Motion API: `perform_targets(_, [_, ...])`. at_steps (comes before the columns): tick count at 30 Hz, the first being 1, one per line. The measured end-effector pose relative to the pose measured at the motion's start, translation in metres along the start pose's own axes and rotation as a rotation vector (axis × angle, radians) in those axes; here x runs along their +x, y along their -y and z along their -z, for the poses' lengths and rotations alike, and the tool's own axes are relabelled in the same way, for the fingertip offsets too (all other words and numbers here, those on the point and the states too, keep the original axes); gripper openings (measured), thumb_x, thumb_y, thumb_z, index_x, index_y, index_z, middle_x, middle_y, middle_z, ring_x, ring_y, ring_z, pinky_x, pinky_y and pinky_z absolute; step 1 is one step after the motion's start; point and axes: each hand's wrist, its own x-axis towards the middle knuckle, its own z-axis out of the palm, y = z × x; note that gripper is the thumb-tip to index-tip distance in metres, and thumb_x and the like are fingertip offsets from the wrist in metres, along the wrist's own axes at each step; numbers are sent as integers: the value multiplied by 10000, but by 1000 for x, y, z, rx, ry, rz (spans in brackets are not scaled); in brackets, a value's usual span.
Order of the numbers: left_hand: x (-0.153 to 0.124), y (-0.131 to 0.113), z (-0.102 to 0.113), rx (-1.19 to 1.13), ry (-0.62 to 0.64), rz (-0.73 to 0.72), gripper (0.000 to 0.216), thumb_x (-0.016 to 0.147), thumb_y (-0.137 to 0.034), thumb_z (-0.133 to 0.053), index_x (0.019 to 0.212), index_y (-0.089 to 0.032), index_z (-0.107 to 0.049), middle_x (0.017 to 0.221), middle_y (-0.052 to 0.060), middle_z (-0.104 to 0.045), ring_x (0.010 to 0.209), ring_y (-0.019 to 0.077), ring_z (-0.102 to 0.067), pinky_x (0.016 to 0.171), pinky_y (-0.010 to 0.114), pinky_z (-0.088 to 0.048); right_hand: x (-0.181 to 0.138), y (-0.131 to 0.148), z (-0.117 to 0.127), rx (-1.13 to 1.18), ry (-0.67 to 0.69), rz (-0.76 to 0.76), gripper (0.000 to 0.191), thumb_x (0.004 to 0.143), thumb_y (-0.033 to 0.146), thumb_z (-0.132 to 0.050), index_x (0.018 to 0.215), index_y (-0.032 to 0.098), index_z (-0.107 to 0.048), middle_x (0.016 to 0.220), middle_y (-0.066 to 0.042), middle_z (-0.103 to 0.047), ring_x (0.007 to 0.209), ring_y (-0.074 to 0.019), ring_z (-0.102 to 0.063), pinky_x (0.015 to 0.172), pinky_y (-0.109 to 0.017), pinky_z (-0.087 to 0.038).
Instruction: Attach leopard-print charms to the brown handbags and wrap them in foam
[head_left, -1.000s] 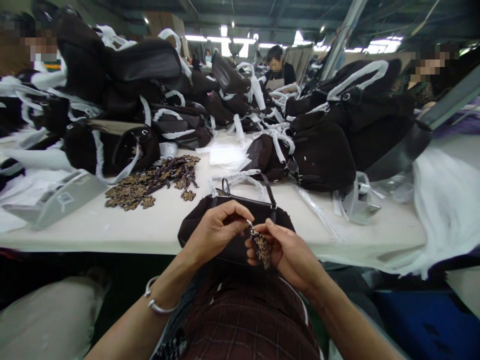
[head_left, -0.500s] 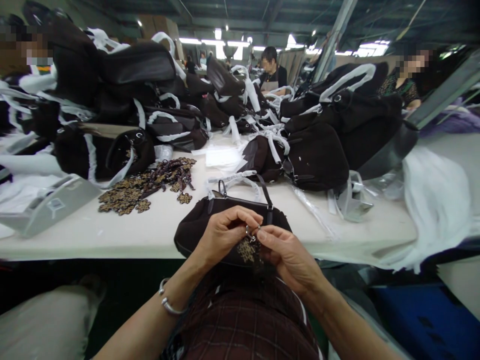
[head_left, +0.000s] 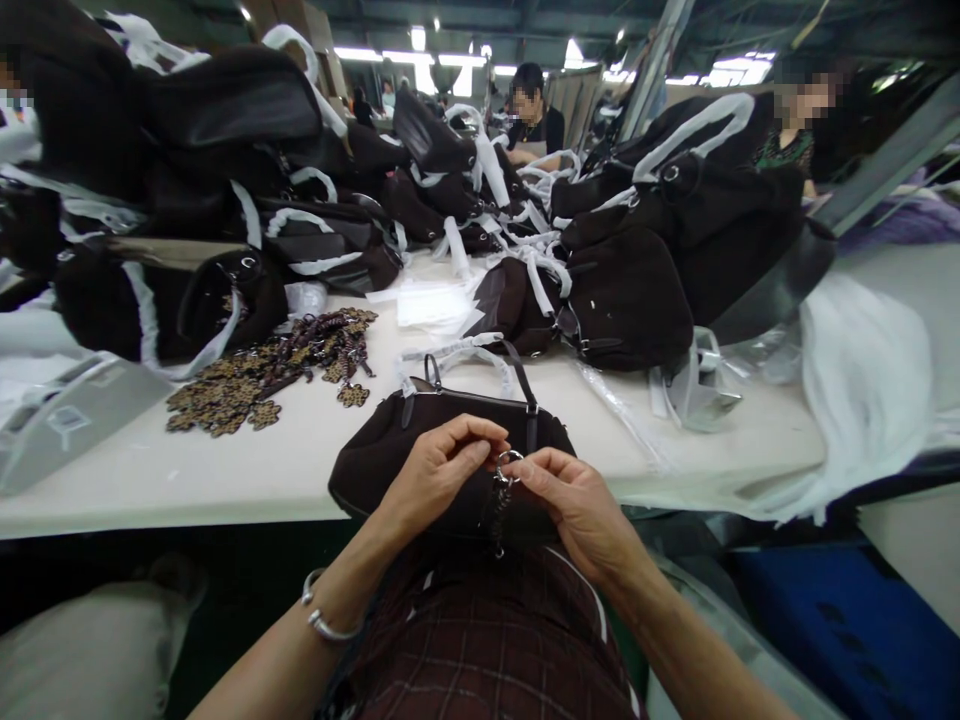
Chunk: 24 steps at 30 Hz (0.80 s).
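Note:
A bag charm with a silver split ring and a dark braided strap hangs in front of me. My right hand pinches the ring's right side between thumb and index finger. My left hand, fingers curled close together, is at the ring's left side; its exact grip is partly hidden. Behind both hands a dark brown handbag rests at the table's front edge, its handle wrapped in white. The charm's patterned flower pendant does not show clearly at this moment.
A pile of flower-shaped charms lies left of the handbag. Dark bags are heaped along the back and right of the white table. A grey tray stands at far left. Co-workers are behind the heaps.
The charm has turned: its flower pendant faced me before, now the braided strap shows hanging down. The ring is more visible, and the left fingers have shifted slightly. The view has moved a little.

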Motion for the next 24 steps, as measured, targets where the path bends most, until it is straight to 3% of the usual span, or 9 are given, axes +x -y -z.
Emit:
perform_targets(7, [10, 3, -12, -12, -17, 78, 192, 867, -284, -660, 1015, -162, -672, 894, 29, -690, 807, 147, -632, 765, 260, -503, 6, -5, 8, -31, -45, 55, 277, 789, 428, -747, 810, 166, -661, 774, -4, -662, 691, -108, -542, 647, -231, -414])
perform_targets(12, [22, 8, -25, 58, 124, 89, 220, 847, -308, -669, 1029, -184, -665, 863, 8, -649, 800, 146, -596, 737, 253, -478, 12, -6, 16, -112, -194, 153, 303, 814, 466, -702, 786, 178, -613, 680, 25, -615, 612, -96, -511, 581, -214, -394])
perform_targets(15, [45, 17, -25, 241, 172, 80, 201, 865, -259, -591, 1042, -187, -652, 892, 23, -670, 797, 164, -610, 749, 285, -489, 22, -3, 26, -175, -303, 167, 327, 789, 485, -707, 761, 178, -598, 646, 9, -636, 581, -118, -545, 548, -223, -396])
perform_targets(18, [81, 32, -22, 551, 102, 25, 170, 815, -187, -587, 963, -188, -670, 967, 57, -686, 912, 213, -621, 878, 354, -474, 38, -3, 39, -226, -385, 185, 323, 773, 483, -700, 738, 182, -590, 645, -10, -665, 565, -135, -563, 539, -233, -400])
perform_targets(20, [105, 45, -22, 636, 75, 75, 135, 776, -163, -615, 892, -182, -682, 970, 78, -686, 983, 246, -612, 925, 378, -455, 52, -6, 47, -312, -434, 207, 311, 771, 477, -684, 716, 185, -592, 624, -7, -656, 550, -136, -544, 530, -236, -390])
perform_targets(24, [140, 65, -29, 497, 159, 289, 86, 786, -203, -621, 822, -149, -677, 763, 61, -672, 713, 203, -643, 641, 302, -511, 77, -11, 59, -494, -540, 236, 275, 756, 441, -652, 663, 187, -601, 568, 13, -602, 539, -135, -503, 537, -245, -379])
